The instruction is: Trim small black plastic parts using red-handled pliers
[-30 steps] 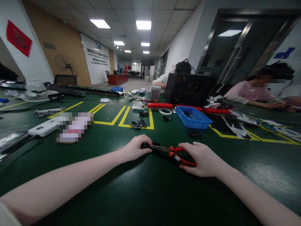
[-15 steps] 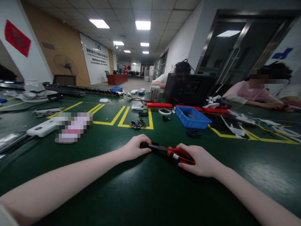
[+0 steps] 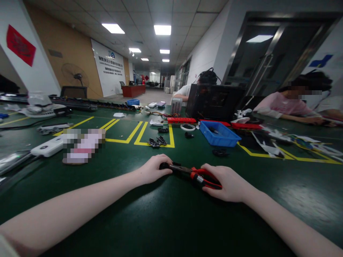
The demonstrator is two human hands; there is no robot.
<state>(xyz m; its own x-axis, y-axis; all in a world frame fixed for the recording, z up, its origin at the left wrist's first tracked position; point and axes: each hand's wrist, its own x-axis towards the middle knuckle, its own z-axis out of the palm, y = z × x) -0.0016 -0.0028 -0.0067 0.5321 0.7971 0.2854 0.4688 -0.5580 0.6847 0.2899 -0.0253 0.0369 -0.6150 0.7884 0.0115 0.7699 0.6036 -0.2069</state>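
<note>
My left hand (image 3: pixel 157 168) is closed around a small black part (image 3: pixel 164 165) just above the green table (image 3: pixel 150 221); the fingers hide much of the part, so its kind cannot be made out. Wrapped round the red and black handles of long-nose pliers (image 3: pixel 199 176) is my right hand (image 3: pixel 227 182). The pliers point left, and their jaws meet the black part at my left fingertips. Beyond my hands lie several small black pieces (image 3: pixel 157 141) inside a yellow taped outline.
A blue bin (image 3: pixel 221 137) with a black item inside stands beyond my right hand. To the left are a white power strip (image 3: pixel 50 145) and a pinkish oval object (image 3: pixel 84 146). A black case (image 3: pixel 214 103) stands at the back; other people sit across the table.
Both hands, the pliers and the black part stay almost where they were. The view has shifted very slightly.
</note>
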